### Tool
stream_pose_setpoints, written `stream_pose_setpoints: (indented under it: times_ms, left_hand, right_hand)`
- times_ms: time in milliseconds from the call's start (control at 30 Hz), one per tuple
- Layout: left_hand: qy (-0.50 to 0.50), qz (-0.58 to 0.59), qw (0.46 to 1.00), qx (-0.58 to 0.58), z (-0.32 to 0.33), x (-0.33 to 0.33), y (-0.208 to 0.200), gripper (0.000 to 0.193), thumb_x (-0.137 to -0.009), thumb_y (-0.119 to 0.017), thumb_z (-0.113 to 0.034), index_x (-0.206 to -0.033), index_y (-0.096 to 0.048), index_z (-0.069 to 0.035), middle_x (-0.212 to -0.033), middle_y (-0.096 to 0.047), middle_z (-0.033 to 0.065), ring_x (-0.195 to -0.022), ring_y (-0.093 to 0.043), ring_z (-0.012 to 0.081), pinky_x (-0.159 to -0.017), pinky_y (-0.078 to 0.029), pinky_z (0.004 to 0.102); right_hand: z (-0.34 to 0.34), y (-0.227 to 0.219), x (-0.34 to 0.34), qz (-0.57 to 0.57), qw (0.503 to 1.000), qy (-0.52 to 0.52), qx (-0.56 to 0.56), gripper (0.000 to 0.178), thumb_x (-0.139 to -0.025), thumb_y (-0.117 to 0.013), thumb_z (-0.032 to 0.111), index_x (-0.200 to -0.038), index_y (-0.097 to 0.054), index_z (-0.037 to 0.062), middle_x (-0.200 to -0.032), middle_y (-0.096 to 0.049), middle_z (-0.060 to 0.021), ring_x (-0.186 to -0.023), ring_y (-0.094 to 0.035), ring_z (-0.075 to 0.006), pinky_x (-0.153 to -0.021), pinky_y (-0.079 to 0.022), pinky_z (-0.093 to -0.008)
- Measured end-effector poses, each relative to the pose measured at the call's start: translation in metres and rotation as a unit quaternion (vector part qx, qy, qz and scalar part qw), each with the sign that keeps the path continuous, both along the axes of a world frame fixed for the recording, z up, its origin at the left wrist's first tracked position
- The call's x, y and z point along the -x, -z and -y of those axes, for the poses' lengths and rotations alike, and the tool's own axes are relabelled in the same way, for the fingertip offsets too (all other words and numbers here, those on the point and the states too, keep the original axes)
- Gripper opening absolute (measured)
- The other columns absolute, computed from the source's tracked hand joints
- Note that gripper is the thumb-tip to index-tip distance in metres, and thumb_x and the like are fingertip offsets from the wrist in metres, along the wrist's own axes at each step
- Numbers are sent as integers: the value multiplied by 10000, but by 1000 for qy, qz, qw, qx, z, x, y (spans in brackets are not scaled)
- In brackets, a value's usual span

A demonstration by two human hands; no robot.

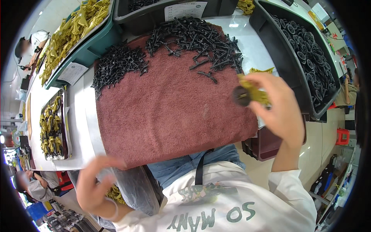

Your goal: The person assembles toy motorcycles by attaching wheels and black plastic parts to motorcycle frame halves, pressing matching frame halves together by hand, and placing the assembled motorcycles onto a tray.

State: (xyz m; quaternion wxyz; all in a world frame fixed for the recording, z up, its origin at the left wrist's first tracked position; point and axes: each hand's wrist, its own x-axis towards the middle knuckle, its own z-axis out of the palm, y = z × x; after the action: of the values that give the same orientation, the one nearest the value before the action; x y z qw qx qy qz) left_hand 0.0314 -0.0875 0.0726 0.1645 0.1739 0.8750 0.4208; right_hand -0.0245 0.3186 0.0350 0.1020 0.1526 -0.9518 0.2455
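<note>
My right hand (283, 106) is closed around an olive-yellow plastic part (256, 93) above the right edge of a maroon towel (166, 110). A round black wheel (241, 96) shows at the left end of that part; blur hides how they join. Down at the towel's near left corner, my left hand (92, 187) is smeared by motion, its thumb and forefinger apart with nothing visible between them. Small black plastic pieces (119, 63) lie heaped on the towel's far left. Longer black rod-like pieces (193, 36) spread along its far edge, a few lying loose nearer me.
A green bin (91, 50) of yellow parts stands at the far left, a black bin (270, 50) of wheels on the right. Another dark bin (154, 13) is at the back. Left of the towel sits a tray (66, 131) of yellow-and-black pieces. Co-workers sit leftward.
</note>
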Motion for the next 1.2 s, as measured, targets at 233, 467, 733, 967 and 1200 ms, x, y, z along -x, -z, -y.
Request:
stream_pose_setpoints:
  times_ms: [233,467,733,967,1200]
  left_hand:
    - [-98,-176,979,30,-68,149,70,235,-911,-617,-52,-1144,-653,-46,-991,-655,133,-856,-645,233,-787,-503,327]
    - [-83,-235,959,135,-86,170,91,245,-833,-719,-79,-1053,-615,-50,-879,-528,82,-721,-518,202,-698,-461,319]
    - [-74,-203,968,129,-84,171,78,205,-816,-733,-100,-995,-653,-39,-907,-573,97,-750,-564,240,-713,-475,350]
    - [-70,-221,962,146,-86,170,82,192,-793,-743,-91,-957,-661,-38,-901,-599,102,-764,-597,253,-701,-485,364]
    - [-53,-247,951,177,-87,172,78,165,-822,-708,-107,-960,-650,-36,-877,-600,111,-771,-610,284,-705,-482,383]
  right_hand:
    - [92,27,16,54,953,-275,-118,400,-742,-694,32,-1138,-644,60,-1046,-621,-75,-1012,-603,-251,-880,-471,-373]
    - [56,34,48,-31,977,-211,22,310,-781,-693,62,-1087,-639,69,-1041,-596,-78,-1002,-592,-275,-874,-477,-375]
    - [39,46,66,44,992,-111,29,163,-792,-670,1,-940,-603,5,-992,-575,-109,-955,-595,-327,-807,-482,-420]
    - [42,46,63,6,991,-62,121,316,-780,-536,-117,-1045,-578,50,-974,-599,-124,-940,-609,-332,-796,-501,-440]
    - [48,51,41,-51,976,-98,189,299,-815,-584,-81,-1078,-632,52,-953,-598,-103,-817,-624,-310,-692,-495,-381]
